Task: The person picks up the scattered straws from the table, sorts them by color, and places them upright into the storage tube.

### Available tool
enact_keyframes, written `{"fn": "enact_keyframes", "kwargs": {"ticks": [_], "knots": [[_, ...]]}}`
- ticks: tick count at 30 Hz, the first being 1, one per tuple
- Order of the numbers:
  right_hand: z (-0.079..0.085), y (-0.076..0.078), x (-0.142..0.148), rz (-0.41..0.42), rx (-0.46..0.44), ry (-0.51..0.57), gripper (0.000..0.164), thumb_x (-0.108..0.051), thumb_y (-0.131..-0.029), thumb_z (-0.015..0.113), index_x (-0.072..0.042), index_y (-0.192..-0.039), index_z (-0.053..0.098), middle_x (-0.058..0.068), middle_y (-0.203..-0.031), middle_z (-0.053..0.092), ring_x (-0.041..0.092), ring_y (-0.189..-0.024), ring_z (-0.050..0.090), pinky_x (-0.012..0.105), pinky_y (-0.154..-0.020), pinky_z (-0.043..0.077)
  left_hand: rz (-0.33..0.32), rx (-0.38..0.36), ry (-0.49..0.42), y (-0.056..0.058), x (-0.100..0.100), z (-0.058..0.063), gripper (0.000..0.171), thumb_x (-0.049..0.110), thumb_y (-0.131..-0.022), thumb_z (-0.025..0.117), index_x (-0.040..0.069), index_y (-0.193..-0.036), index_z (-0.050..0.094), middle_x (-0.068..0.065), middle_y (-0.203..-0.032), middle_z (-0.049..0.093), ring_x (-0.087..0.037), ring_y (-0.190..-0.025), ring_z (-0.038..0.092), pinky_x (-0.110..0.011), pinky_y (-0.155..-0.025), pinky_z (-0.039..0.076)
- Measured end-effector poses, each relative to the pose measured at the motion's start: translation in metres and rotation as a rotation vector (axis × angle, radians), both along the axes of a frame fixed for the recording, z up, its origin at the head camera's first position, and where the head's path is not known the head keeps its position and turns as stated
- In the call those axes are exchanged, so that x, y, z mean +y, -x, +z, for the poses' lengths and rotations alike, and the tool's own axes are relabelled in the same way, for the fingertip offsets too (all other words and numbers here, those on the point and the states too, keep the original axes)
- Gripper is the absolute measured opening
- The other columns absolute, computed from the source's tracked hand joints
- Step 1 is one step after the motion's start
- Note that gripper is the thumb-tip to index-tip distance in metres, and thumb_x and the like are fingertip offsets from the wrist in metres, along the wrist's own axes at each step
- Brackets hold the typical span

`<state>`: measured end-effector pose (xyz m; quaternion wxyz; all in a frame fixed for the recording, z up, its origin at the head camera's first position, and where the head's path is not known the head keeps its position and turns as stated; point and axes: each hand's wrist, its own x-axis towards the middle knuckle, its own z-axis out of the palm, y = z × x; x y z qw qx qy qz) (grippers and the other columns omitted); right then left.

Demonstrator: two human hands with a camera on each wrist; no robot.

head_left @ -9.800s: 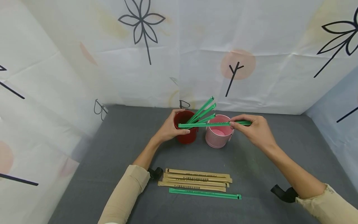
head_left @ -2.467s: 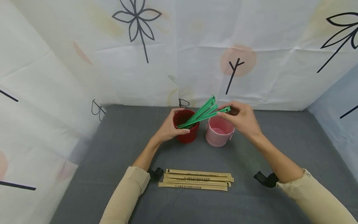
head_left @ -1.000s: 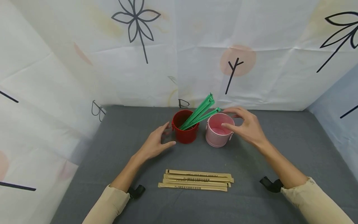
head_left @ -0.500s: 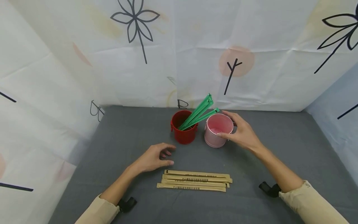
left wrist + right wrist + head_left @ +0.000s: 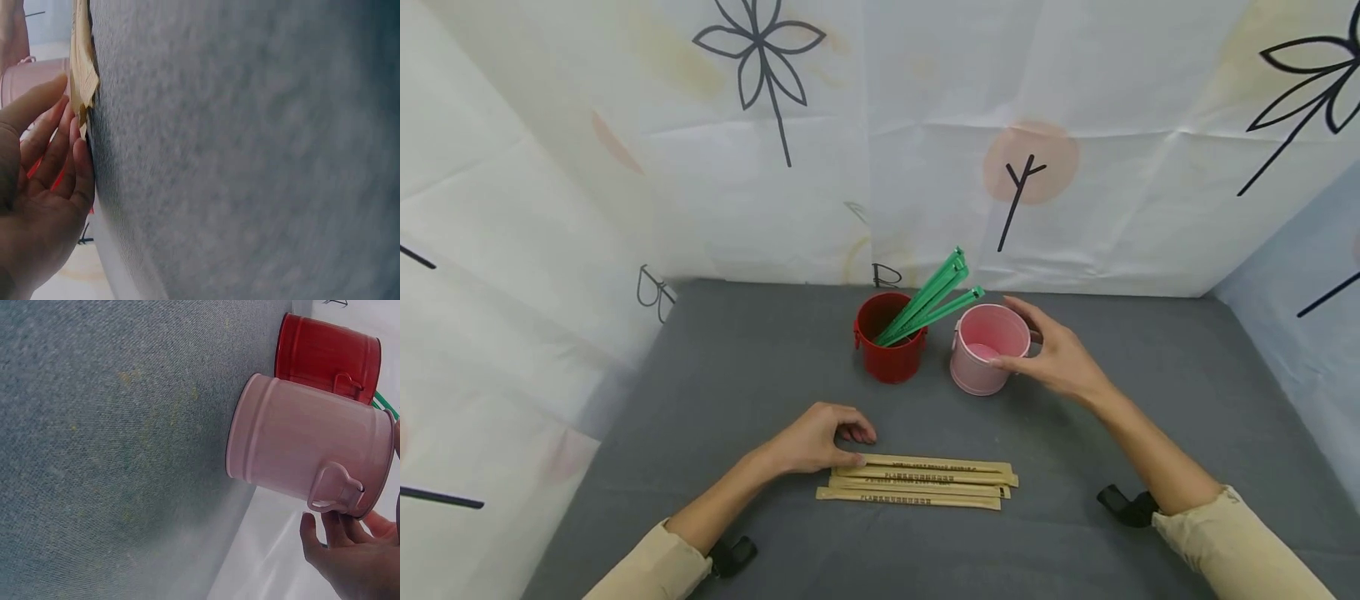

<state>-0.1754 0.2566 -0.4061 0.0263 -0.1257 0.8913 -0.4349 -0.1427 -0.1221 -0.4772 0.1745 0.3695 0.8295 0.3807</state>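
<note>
My left hand is at the left end of several brown-wrapped straws lying side by side on the table. Its thumb touches the end of the farthest straw, while the bent fingers stand apart from the thumb. In the left wrist view, the straw ends lie close by the fingertips. My right hand holds the pink bucket by its right side, thumb at the near rim and fingers behind. No contents show inside the bucket. Several green-wrapped straws lean rightward out of the red bucket.
The red bucket stands left of the pink one, a small gap between them. A grey cloth covers the table. White printed fabric rises behind and at the sides.
The green-wrapped straws went into the red bucket. My left hand left that bucket and moved down to the brown-wrapped straws. My right hand released a green-wrapped straw and took hold of the pink bucket.
</note>
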Motion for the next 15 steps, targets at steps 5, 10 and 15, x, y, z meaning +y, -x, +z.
{"fn": "enact_keyframes", "kwargs": {"ticks": [5, 10, 15], "knots": [[-0.0003, -0.0003, 0.0017, 0.009, -0.005, 0.007, 0.089, -0.026, -0.082, 0.083, -0.010, -0.154, 0.034, 0.016, -0.149, 0.044, 0.043, -0.128, 0.049, 0.061, -0.097, 0.045, 0.017, 0.037, 0.011, -0.0027, 0.0037, -0.0027, 0.024, 0.009, -0.081, 0.082, 0.016, -0.103, 0.072, 0.010, -0.097, 0.068, -0.003, -0.089, 0.062, -0.022, -0.080, 0.053], [-0.0026, -0.0009, 0.0023, 0.004, -0.003, -0.002, 0.086, -0.027, -0.083, 0.083, -0.009, -0.153, 0.036, 0.018, -0.147, 0.046, 0.044, -0.125, 0.050, 0.061, -0.095, 0.047, 0.010, 0.081, 0.022, -0.0034, 0.0061, -0.0060, 0.026, 0.009, -0.080, 0.083, 0.016, -0.101, 0.071, 0.011, -0.095, 0.066, -0.003, -0.087, 0.060, -0.022, -0.079, 0.053], [-0.0057, -0.0016, 0.0021, 0.001, 0.010, -0.007, 0.084, -0.026, -0.083, 0.082, -0.011, -0.153, 0.037, 0.018, -0.145, 0.047, 0.042, -0.121, 0.053, 0.058, -0.090, 0.050, -0.003, 0.136, 0.030, -0.0042, 0.0070, -0.0071, 0.023, 0.013, -0.079, 0.085, 0.019, -0.095, 0.070, 0.012, -0.091, 0.063, -0.002, -0.083, 0.058, -0.021, -0.075, 0.051]]}}
